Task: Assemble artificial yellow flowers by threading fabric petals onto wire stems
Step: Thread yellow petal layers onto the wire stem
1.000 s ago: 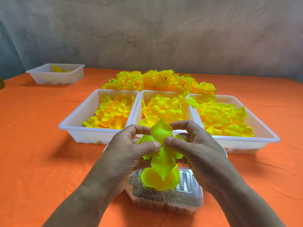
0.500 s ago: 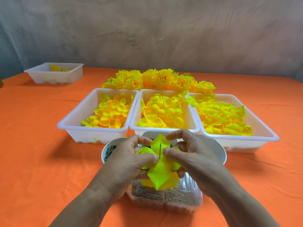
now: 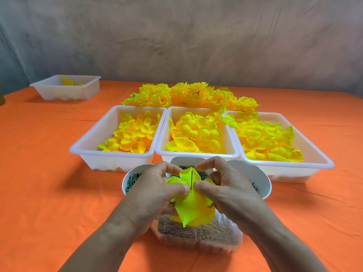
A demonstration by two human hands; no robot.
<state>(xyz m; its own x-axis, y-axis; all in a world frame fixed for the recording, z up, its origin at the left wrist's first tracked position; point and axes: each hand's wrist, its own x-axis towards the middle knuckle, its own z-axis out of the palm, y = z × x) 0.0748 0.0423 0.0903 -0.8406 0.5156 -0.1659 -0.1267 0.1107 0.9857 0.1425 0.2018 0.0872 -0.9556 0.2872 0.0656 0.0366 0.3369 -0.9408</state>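
A half-built yellow flower (image 3: 193,206) of pointed fabric petals sits between both hands, low in the middle of the head view. A thin dark wire stem (image 3: 191,179) sticks up through the petals' centre. My left hand (image 3: 155,193) pinches the petals from the left with thumb and fingers. From the right, my right hand (image 3: 225,190) pinches them too, its thumb tip right beside the wire. The lower part of the stem is hidden by petals and fingers.
Three white trays (image 3: 110,154) (image 3: 196,153) (image 3: 284,165) of loose yellow petals stand behind the hands. Finished flowers (image 3: 188,96) lie beyond them. White bowls (image 3: 128,174) (image 3: 259,177) of dark green parts and a clear box (image 3: 198,236) with brown contents lie under the hands. A small tray (image 3: 66,91) stands far left.
Both hands have come lower and closer to the bowls with the flower. The wire stem now pokes up through the top petal, which has slid down it.
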